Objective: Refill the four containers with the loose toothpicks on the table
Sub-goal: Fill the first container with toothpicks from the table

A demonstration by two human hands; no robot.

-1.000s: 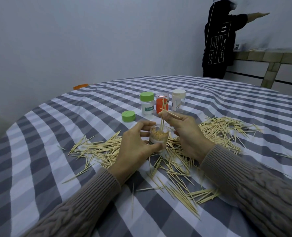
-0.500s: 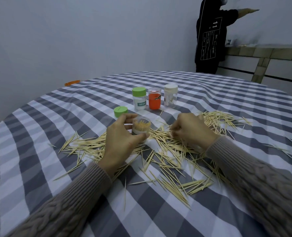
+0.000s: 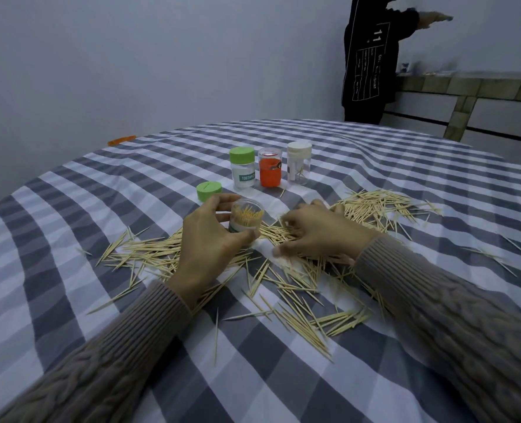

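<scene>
The left hand (image 3: 206, 236) grips an open clear toothpick container (image 3: 244, 219), its fingers (image 3: 215, 203) curled round the far side and the thumb round the near side; the container stands upright on the desk (image 3: 70, 215) and is packed nearly full with pale toothpicks standing on end, their tips level with the rim. The right hand (image 3: 317, 232) lies palm down just right of those fingers, its own fingers bent onto the loose toothpicks (image 3: 292, 285); whether they pinch any cannot be told. The loose toothpicks are slim, pale wooden sticks pointed at both ends, scattered in a broad band beneath and around both hands, with a denser heap beyond the right fingers and thinner strays nearer the wearer. Just beyond the left fingers lies a green cap (image 3: 209, 190) with a slot in its top, apart from the held container. Farther beyond the fingers stand three containers in a row, close together: a green-lidded container (image 3: 242, 169) labelled TOOTHPICK, an orange container (image 3: 270, 167) with a clear top, and a white-capped clear container (image 3: 299, 163) with a few sticks inside. The desk carries a grey and white checked cloth. Both forearms wear beige knitted sleeves (image 3: 436, 300). A person in a black top (image 3: 372, 56) stands at the far wall.
</scene>
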